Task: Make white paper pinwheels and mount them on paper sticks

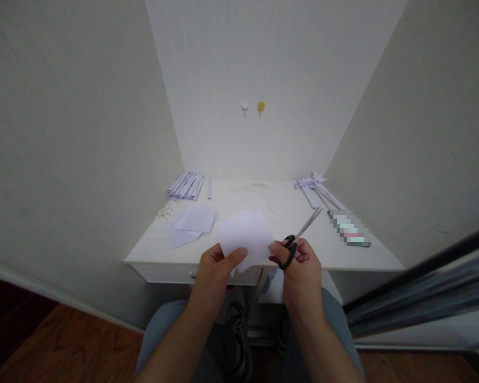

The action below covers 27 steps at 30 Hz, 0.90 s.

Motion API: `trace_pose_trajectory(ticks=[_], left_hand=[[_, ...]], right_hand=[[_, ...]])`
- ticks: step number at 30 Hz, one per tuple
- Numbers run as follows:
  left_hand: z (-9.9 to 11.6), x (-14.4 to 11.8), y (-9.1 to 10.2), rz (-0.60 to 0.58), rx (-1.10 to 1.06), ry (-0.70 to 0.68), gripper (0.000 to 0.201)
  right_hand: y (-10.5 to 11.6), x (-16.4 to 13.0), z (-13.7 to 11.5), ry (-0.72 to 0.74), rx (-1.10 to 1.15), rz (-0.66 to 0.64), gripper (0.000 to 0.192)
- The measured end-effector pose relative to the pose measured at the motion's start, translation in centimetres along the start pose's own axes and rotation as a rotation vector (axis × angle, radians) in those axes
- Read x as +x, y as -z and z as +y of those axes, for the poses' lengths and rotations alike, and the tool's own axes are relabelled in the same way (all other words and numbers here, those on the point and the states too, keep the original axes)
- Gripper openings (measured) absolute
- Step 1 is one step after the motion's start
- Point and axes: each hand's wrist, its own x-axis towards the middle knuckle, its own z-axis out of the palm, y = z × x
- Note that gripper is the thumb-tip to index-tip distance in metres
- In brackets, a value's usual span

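Note:
White paper sheets (245, 231), a few loosely overlapped, are held over the desk's front edge. My left hand (217, 266) grips them at the lower left, its thumb lying on top. At their right edge the fingertips of my right hand (301, 263) touch the paper. That same hand has black-handled scissors (290, 250) around its fingers, the metal blades pointing up and away to the right. To the left on the desk lie several square white paper sheets (193, 223), overlapping one another.
On the white desk (239, 194), rolled paper tubes (186, 186) are stacked at the back left, with one tube (209, 189) apart. Small white pieces (166, 210) lie nearby. Paper pinwheel-like shapes on sticks (313, 183) and a blurred phone (349, 229) are at right. Walls enclose three sides.

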Motion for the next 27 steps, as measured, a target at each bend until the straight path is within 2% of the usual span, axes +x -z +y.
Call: trace_pose_trajectory(ticks=[4,8,17,19,21,23,25,27], left_hand=[[0.0,0.0,-0.6,0.098,0.197,-0.019,0.031],[0.8,0.4,-0.1,0.148,0.307,-0.015,0.035],[1.1,0.6,0.1,0.204,0.308,-0.046,0.034],[1.3,0.7,0.2,0.221,0.246,-0.070,0.033],[1.7,0.8,0.1,0.223,0.106,-0.095,0.034],[2.3,0.8,0.1,0.225,-0.019,-0.102,0.036],[3.1,0.8,0.0,0.225,-0.083,-0.097,0.040],[3.6,0.6,0.1,0.221,-0.114,-0.086,0.043]], right_hand=[[-0.3,-0.6,0.7,-0.023,-0.022,-0.006,0.032],[-0.5,-0.9,0.6,-0.029,-0.059,-0.017,0.032],[-0.9,-1.1,0.2,-0.060,-0.106,-0.085,0.036],[-0.5,-1.2,-0.2,-0.073,-0.125,-0.111,0.037],[0.0,-1.3,-0.6,-0.118,-0.154,-0.179,0.039],[0.8,-1.5,-1.0,-0.205,-0.208,-0.317,0.040],[1.6,-1.8,-1.2,-0.273,-0.283,-0.470,0.037],[2.4,-2.1,-1.2,-0.270,-0.368,-0.567,0.032]])
